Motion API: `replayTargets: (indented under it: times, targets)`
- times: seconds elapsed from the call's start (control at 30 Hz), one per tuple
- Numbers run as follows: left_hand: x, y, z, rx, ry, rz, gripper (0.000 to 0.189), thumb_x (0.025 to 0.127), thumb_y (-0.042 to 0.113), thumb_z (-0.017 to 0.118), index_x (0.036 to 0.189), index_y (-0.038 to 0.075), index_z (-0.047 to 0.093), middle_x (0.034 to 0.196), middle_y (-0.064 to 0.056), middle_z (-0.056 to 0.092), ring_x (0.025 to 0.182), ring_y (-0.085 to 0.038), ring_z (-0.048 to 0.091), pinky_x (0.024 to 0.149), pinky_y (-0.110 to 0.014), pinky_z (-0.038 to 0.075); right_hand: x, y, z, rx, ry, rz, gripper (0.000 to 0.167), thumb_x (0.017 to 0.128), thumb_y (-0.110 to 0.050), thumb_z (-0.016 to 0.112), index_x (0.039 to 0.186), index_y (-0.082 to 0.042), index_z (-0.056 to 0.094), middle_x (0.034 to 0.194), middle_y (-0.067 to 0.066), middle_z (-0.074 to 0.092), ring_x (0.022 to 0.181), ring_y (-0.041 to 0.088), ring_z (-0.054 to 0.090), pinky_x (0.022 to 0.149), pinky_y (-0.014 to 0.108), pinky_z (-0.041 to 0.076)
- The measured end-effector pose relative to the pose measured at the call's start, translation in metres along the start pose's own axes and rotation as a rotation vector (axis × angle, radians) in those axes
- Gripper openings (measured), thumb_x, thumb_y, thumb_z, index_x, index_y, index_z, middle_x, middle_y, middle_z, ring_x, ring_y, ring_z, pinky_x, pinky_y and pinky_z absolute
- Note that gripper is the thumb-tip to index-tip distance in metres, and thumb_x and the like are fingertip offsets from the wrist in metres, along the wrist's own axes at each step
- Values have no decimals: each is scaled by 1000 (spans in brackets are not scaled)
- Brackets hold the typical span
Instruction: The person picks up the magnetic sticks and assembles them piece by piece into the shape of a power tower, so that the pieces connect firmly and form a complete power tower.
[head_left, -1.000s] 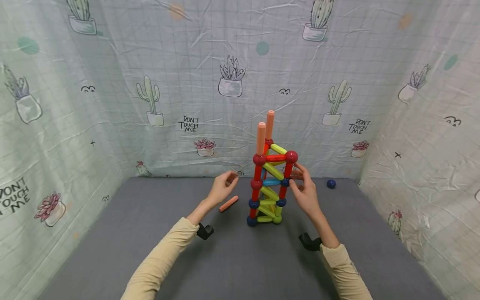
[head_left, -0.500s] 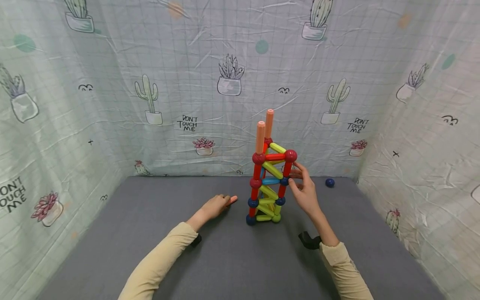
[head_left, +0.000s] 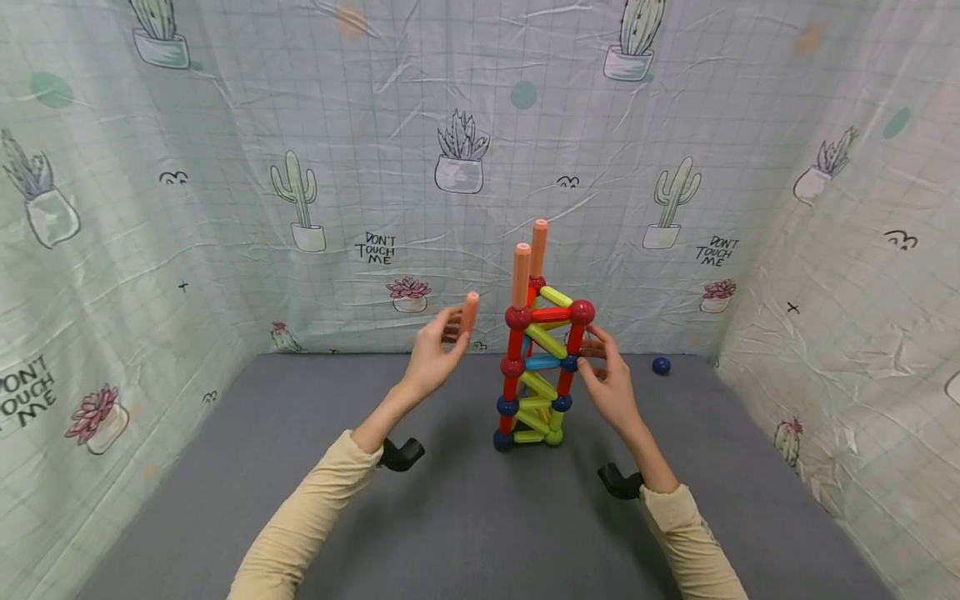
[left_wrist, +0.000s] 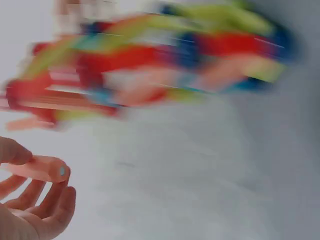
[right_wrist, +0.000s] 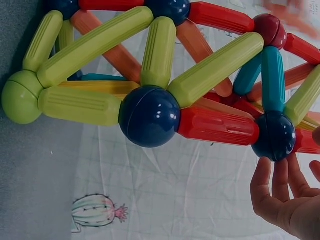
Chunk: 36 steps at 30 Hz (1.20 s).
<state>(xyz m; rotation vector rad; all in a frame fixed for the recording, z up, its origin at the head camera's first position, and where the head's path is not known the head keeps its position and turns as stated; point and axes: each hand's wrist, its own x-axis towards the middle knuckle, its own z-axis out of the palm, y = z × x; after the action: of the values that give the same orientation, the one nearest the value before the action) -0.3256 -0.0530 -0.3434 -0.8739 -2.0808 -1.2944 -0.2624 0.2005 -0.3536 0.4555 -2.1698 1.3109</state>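
Observation:
A tall tower of magnetic rods and balls (head_left: pixel 546 364) stands on the grey table in the head view, in red, lime, blue and orange. Two upright orange rods top it. My left hand (head_left: pixel 435 354) is left of the tower's upper part, apart from it, pinching a loose orange magnetic rod (head_left: pixel 469 314) tilted nearly upright. In the left wrist view that rod (left_wrist: pixel 44 168) sits between thumb and fingers. My right hand (head_left: pixel 615 387) holds the tower's right side, thumb and fingers about a dark blue ball (right_wrist: pixel 274 136); the thumb is mostly cut off in the right wrist view.
A loose dark blue ball (head_left: pixel 661 366) lies at the table's back right. Behind the grey table (head_left: pixel 517 525) hangs a cactus-print curtain (head_left: pixel 360 192), which also closes off both sides. Black wrist straps show on both arms.
My left hand came down to the orange rod lying on the table, took hold of it and lifted it up beside the tower. The right hand has stayed in place on the tower.

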Motion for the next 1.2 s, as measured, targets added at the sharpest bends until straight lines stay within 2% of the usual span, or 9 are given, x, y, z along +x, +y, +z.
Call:
replayTargets:
  times: [0.07, 0.17, 0.37, 0.53, 0.67, 0.87, 1.0, 1.1, 1.2]
  targets:
    - [20, 31, -8, -149, 80, 32, 33, 85, 0, 55, 117, -3, 49, 100, -21, 61, 84, -29, 62, 70, -32, 51, 0, 1, 0, 3, 0, 2, 47, 87, 4, 47, 133, 3, 34, 114, 28, 50, 99, 38, 52, 66, 18, 44]
    - [48, 74, -18, -348, 107, 69, 34, 85, -2, 53, 118, -5, 45, 101, -25, 57, 87, -32, 61, 74, -33, 51, 0, 1, 0, 6, -2, 3, 47, 87, 4, 47, 133, 2, 34, 114, 28, 50, 99, 38, 51, 66, 17, 43]
    - [90, 129, -7, -591, -41, 54, 36, 87, -4, 50, 122, -4, 40, 110, -30, 54, 93, -32, 60, 81, -34, 50, -1, 3, -1, 13, -4, 9, 47, 88, 3, 47, 133, 1, 34, 114, 27, 50, 100, 37, 51, 66, 14, 43]
    - [98, 150, 18, -642, -146, 26, 38, 88, -6, 46, 124, -6, 37, 115, -31, 51, 101, -38, 57, 87, -33, 48, -1, 5, -1, 19, -11, -3, 47, 88, 3, 47, 133, 1, 34, 114, 27, 50, 100, 37, 51, 66, 14, 43]
    - [96, 151, 41, -500, -205, 1, 38, 89, -5, 45, 125, -6, 38, 115, -29, 53, 105, -38, 55, 87, -32, 47, -1, 5, -1, 22, -10, -5, 47, 88, 3, 47, 133, 0, 34, 113, 27, 51, 99, 38, 52, 66, 14, 43]
    - [94, 102, 83, -281, -280, -10, 36, 90, 3, 47, 125, 1, 37, 114, -21, 56, 101, -28, 60, 81, -26, 50, -1, 5, -1, 34, -11, 10, 47, 88, 3, 47, 133, -1, 34, 114, 27, 50, 99, 38, 51, 68, 13, 43]
    - [90, 89, 92, -211, -297, -19, 35, 91, 6, 47, 124, 1, 37, 116, -20, 55, 100, -28, 61, 82, -28, 50, -1, 4, -1, 34, -13, 22, 47, 88, 3, 47, 133, -1, 33, 114, 27, 50, 100, 37, 51, 68, 12, 42]
    - [86, 94, 91, -112, -244, 72, 41, 90, 6, 49, 128, 0, 35, 123, -18, 50, 108, -27, 56, 89, -29, 46, 0, 4, -2, 30, -13, 28, 47, 88, 2, 47, 133, -1, 33, 114, 26, 51, 99, 37, 52, 68, 13, 42]
    - [78, 104, 84, 9, -126, 292, 46, 89, 5, 50, 130, -3, 32, 130, -18, 43, 118, -27, 47, 95, -25, 41, 4, 2, -7, 23, -6, 19, 46, 89, 2, 46, 133, 0, 34, 114, 27, 51, 99, 37, 52, 68, 12, 42]
